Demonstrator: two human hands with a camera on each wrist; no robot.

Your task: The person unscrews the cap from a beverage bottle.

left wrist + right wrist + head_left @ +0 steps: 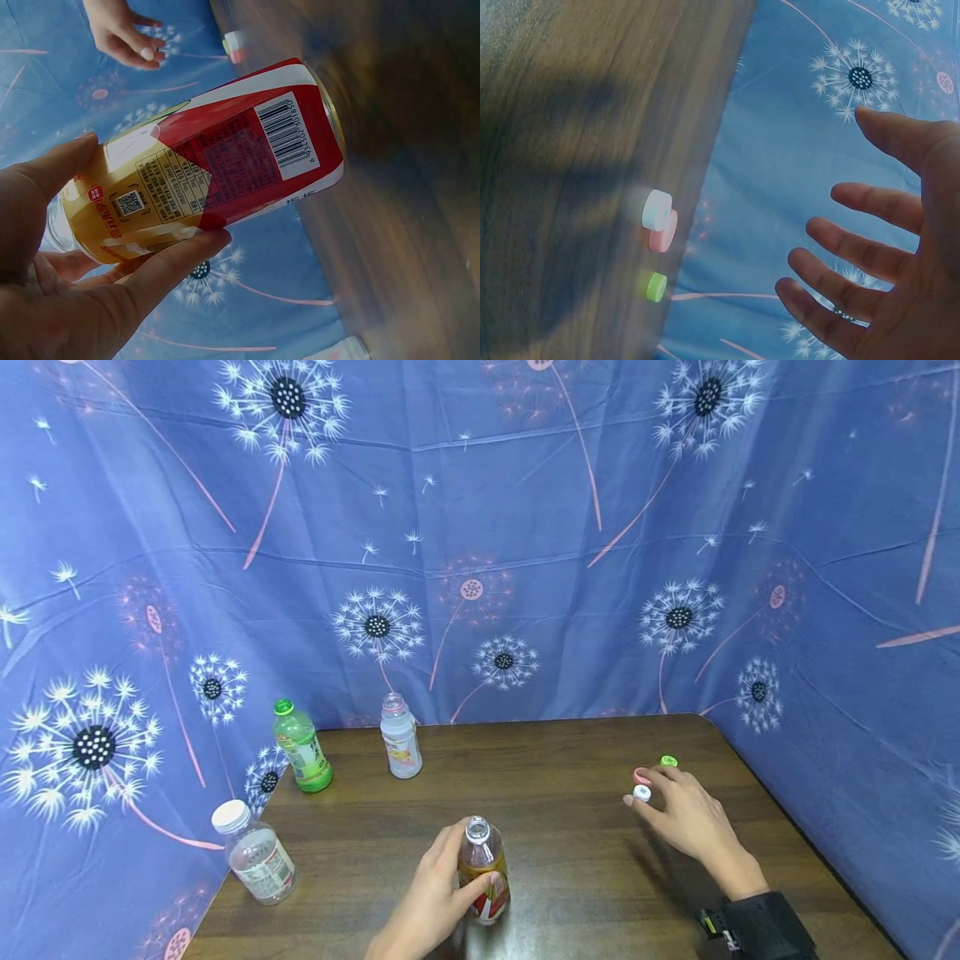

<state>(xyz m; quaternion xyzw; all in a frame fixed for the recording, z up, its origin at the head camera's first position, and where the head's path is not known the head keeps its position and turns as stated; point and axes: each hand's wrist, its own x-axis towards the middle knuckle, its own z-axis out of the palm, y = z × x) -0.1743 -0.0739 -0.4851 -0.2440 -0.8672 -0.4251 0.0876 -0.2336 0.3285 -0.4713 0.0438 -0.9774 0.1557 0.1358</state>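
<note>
My left hand [431, 889] grips a clear bottle [489, 897] with a red and gold label, its thumb and fingers around the sides. The bottle's mouth has no cap on it in the head view. A barcode fills part of the label [225, 161] in the left wrist view. Over the right side of the table my right hand [693, 820] hovers with fingers spread, holding nothing. Close by its fingertips are a white cap [641, 792] and a pink cap [641, 775], with a green cap [668, 761] just behind. The right wrist view shows the three caps apart from the fingers.
A green bottle [303, 752] with a green cap and an uncapped pale bottle [401, 743] stand at the table's back left. Nearer on the left is a clear bottle [261, 860] with a white lid. A blue dandelion-print cloth [510, 510] hangs around the wooden table [570, 860].
</note>
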